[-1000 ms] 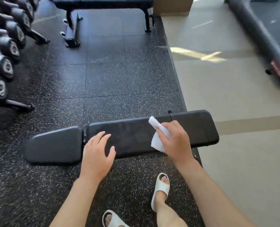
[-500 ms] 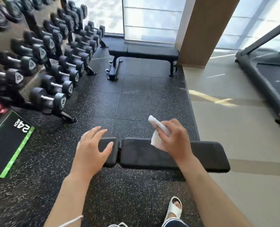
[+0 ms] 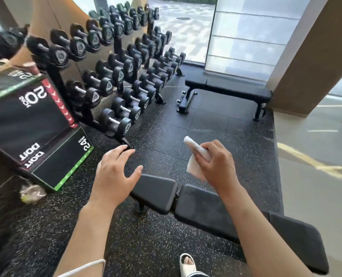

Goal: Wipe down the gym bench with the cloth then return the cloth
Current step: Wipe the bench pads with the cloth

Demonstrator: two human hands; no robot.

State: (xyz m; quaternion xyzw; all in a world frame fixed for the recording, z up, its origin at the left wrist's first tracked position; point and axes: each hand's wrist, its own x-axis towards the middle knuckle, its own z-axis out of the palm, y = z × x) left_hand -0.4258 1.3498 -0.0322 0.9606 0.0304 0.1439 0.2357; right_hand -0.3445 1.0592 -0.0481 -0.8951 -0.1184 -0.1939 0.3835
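Bare forearms, no sleeves

A thin white cord [image 3: 82, 267] crosses the forearm behind the left hand [image 3: 114, 176]; one white open-toed slide [image 3: 187, 263] below the right hand [image 3: 218, 166].

Both bare forearms run up from the bottom edge twd frame centre. L hand [image 3: 114, 174], centre-left, palm down, fingers loosely spread & slightly bent, thumb out to the right, holding nothing. R hand [image 3: 216, 164], centre-right, back twd the camera, fingers curled, pinching a white cloth [image 3: 196, 158] that sticks out up-left
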